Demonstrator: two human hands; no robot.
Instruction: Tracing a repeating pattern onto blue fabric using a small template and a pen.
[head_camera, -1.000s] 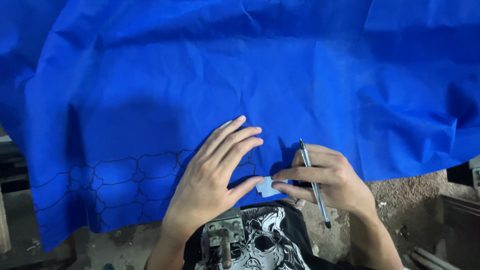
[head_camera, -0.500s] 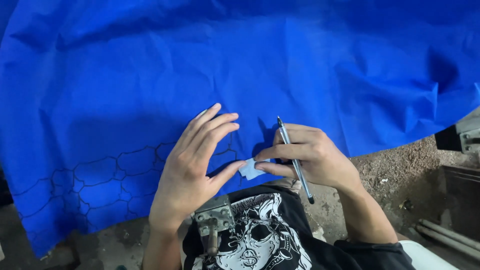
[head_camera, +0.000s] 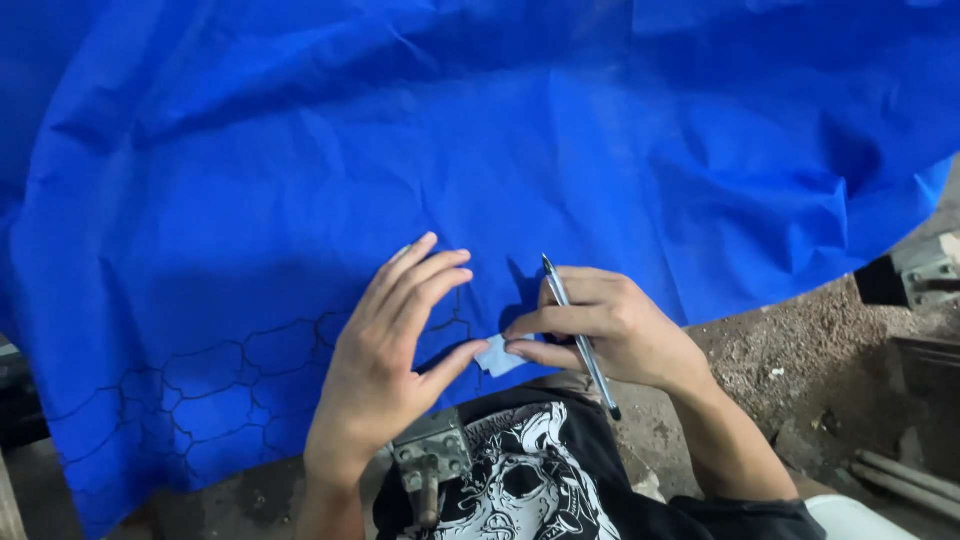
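A large wrinkled blue cloth (head_camera: 500, 150) covers most of the view, with a dark honeycomb pattern (head_camera: 230, 385) drawn along its lower left edge. My left hand (head_camera: 385, 360) lies flat on the cloth beside the pattern, fingers together, thumb reaching toward a small pale blue piece (head_camera: 497, 355) at the cloth's edge. My right hand (head_camera: 610, 330) pinches that piece with thumb and forefinger and also holds a dark pen (head_camera: 580, 335) between its fingers, tip pointing down toward me.
A grey metal clamp-like part (head_camera: 432, 460) sits at my chest over a black shirt with a white skull print (head_camera: 520, 490). Dirty concrete ground (head_camera: 790, 350) lies to the right, with a metal block (head_camera: 925, 275) and pipes (head_camera: 900, 475).
The view shifted, so both hands sit slightly lower left in the picture. Their grip on the pale piece and pen is the same.
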